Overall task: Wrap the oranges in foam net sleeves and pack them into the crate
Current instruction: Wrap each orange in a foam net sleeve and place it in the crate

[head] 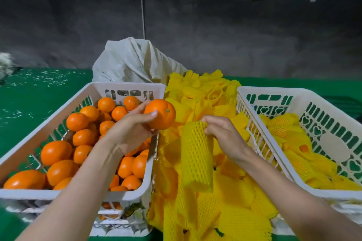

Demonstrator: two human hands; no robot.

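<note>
My left hand [131,129] holds a bare orange [161,114] above the right rim of the white crate [125,194] on the left, which is full of loose oranges [58,162]. To its right, my right hand [225,135] pinches the top edge of a yellow foam net sleeve [196,154] that hangs down over the pile of yellow sleeves [215,211] between the crates. The orange and the sleeve are apart. A second white crate [260,92] on the right holds several oranges wrapped in yellow netting [305,164].
A grey-white sack [133,62] stands behind the sleeve pile. Everything rests on a green table cover [35,92], with a dark wall behind. A thin cord [142,2] hangs down the wall above the sack.
</note>
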